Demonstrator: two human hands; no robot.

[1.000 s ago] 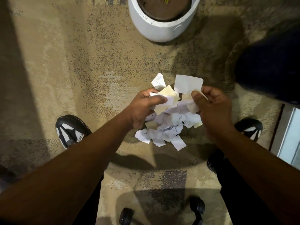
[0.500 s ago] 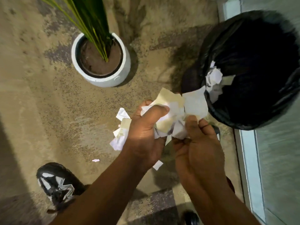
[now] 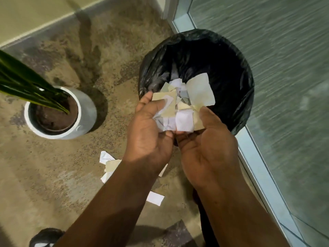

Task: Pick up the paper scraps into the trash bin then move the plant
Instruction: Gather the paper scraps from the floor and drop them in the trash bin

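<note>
Both of my hands cup a bundle of white and cream paper scraps (image 3: 184, 118) over the near rim of the trash bin (image 3: 149, 72), which is lined with a black bag. My left hand (image 3: 147, 134) holds the bundle from the left with its thumb on top. From the right, my right hand (image 3: 208, 150) holds it the same way. The top scraps stick out over the bin's dark opening. Loose scraps (image 3: 109, 164) lie on the carpet under my left forearm, and one more scrap (image 3: 155, 198) lies nearer to me. The plant (image 3: 26, 82) stands in a white pot (image 3: 87, 113) at the left.
A glass panel with a pale metal frame (image 3: 258, 157) runs along the right, right behind the bin. A wall with a baseboard (image 3: 44, 24) crosses the top left. My shoe (image 3: 44, 236) shows at the bottom left on the patterned carpet.
My hands have lifted the bundle off the carpet and carried it right to the bin's rim. A few scraps stayed on the floor.
</note>
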